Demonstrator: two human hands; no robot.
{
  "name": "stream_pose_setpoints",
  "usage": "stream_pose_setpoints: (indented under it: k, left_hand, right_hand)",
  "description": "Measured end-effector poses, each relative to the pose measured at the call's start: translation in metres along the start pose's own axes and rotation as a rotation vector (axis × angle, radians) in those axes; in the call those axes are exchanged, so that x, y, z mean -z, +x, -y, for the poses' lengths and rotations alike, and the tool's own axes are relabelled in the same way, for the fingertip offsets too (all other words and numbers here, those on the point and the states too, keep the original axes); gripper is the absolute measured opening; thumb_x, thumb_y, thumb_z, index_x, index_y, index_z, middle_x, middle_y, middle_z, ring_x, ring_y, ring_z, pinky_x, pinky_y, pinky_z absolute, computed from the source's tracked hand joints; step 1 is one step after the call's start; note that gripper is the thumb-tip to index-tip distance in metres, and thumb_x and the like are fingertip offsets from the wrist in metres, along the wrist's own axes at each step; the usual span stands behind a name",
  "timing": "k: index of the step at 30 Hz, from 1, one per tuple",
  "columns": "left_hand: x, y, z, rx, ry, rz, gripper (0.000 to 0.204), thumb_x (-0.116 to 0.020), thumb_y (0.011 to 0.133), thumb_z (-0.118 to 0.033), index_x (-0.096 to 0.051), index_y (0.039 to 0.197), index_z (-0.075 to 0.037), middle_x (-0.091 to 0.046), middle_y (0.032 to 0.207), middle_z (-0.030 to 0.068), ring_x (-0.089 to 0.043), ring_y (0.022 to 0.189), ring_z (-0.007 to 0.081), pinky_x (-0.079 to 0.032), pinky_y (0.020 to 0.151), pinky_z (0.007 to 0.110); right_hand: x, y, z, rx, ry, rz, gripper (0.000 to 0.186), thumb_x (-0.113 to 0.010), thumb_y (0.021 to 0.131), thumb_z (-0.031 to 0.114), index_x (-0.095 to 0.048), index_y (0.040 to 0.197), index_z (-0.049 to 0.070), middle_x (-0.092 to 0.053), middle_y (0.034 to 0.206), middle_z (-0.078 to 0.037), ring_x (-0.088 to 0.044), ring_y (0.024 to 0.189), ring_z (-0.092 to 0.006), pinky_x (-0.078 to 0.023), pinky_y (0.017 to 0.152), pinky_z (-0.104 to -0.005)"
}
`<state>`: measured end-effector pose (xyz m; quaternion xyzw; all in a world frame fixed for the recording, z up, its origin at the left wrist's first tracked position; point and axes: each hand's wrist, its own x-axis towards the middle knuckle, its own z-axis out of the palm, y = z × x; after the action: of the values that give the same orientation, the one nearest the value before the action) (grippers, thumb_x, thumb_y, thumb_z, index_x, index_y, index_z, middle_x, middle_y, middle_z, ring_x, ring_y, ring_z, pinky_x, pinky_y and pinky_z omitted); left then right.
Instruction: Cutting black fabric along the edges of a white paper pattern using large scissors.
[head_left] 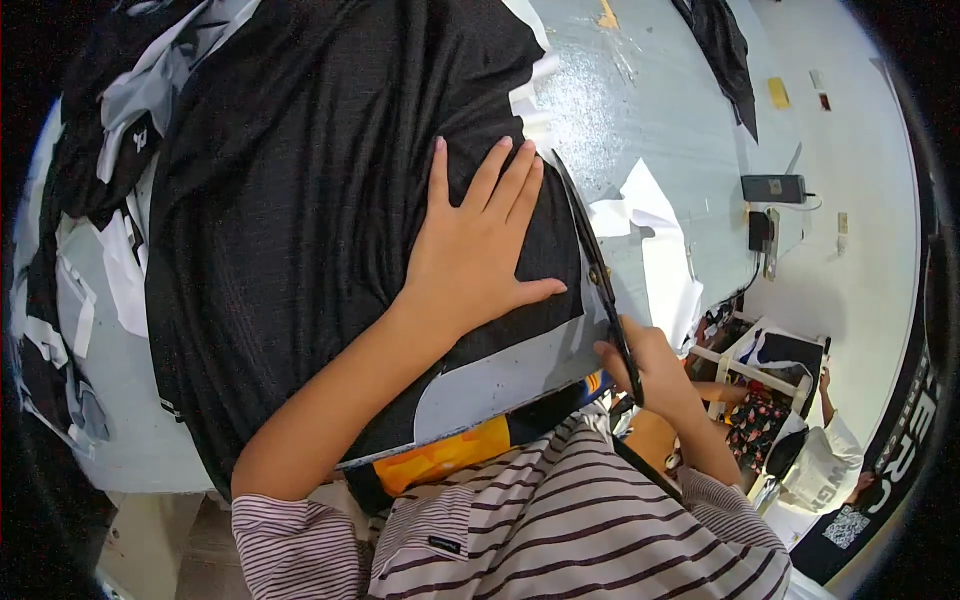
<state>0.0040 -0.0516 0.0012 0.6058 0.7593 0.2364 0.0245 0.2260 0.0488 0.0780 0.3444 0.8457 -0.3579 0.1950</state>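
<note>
My left hand (470,255) lies flat with fingers spread on a large piece of black fabric (290,190). The fabric covers much of the table, in loose folds. Closed around the handles of a pair of black scissors (592,250) is my right hand (655,370). Their long blades point away from me along the fabric's right edge, beside my left fingertips. I cannot tell whether the blades are parted. White material (533,105) with a jagged edge shows from under the fabric's far right side.
White offcuts (660,240) lie right of the scissors on the pale table (565,375). Black and white cloth (110,150) is heaped at the left. Another black cloth (725,55) lies far right. Past the table's right edge, a person (820,465) is beside a white-framed rack (770,370).
</note>
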Motion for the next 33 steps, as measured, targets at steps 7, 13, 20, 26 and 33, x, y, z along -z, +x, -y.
stream_pose_setpoints:
  k: [7,13,20,26,33]
  left_hand:
    - [0.0,0.0,-0.002,-0.001,0.004,-0.015,0.099,-0.059,0.068,-0.07,-0.04,0.137,-0.002,-0.035,0.145,0.0094,-0.025,0.138,0.0226,-0.008,0.11,0.062]
    - [-0.002,0.0,-0.001,-0.013,0.049,-0.027,0.1,-0.058,0.067,-0.072,-0.04,0.137,-0.002,-0.036,0.144,0.0088,-0.026,0.137,0.0226,-0.01,0.109,0.062]
    - [0.002,0.005,0.0,-0.034,0.06,-0.031,0.102,-0.058,0.067,-0.072,-0.039,0.138,-0.002,-0.035,0.144,0.0084,-0.025,0.138,0.0226,-0.01,0.109,0.062]
    - [0.01,0.003,0.007,-0.199,0.032,0.095,0.102,-0.054,0.068,-0.076,-0.037,0.14,-0.005,-0.033,0.147,0.0086,-0.024,0.138,0.0236,-0.008,0.109,0.063]
    - [0.02,-0.013,-0.038,-0.388,0.052,0.394,0.093,-0.056,0.071,-0.072,-0.036,0.143,-0.015,-0.027,0.151,0.0109,-0.02,0.141,0.0302,-0.008,0.107,0.065]
  right_hand:
    - [0.012,0.003,0.011,-0.072,0.068,0.048,0.032,-0.061,0.084,0.026,-0.048,0.081,-0.004,-0.049,0.056,-0.011,-0.047,0.054,-0.0195,-0.04,0.053,-0.034]
    - [0.01,0.009,0.016,-0.013,0.07,-0.009,0.028,-0.058,0.087,0.018,-0.046,0.076,-0.005,-0.043,0.051,-0.015,-0.04,0.046,-0.0216,-0.034,0.047,-0.0376]
    - [0.009,0.009,0.004,0.068,0.097,-0.067,0.027,-0.057,0.09,0.017,-0.047,0.073,-0.001,-0.048,0.049,-0.009,-0.048,0.043,-0.0153,-0.036,0.043,-0.0296]
    - [0.021,-0.014,-0.043,-0.118,0.523,-0.042,0.03,-0.057,0.093,0.026,-0.051,0.077,0.001,-0.048,0.056,-0.001,-0.052,0.045,-0.0107,-0.041,0.042,-0.0245]
    - [0.069,-0.082,-0.076,-0.167,-0.006,-0.324,0.036,-0.072,0.082,0.026,-0.053,0.066,0.0,-0.047,0.049,-0.007,-0.049,0.041,-0.0112,-0.035,0.04,-0.0285]
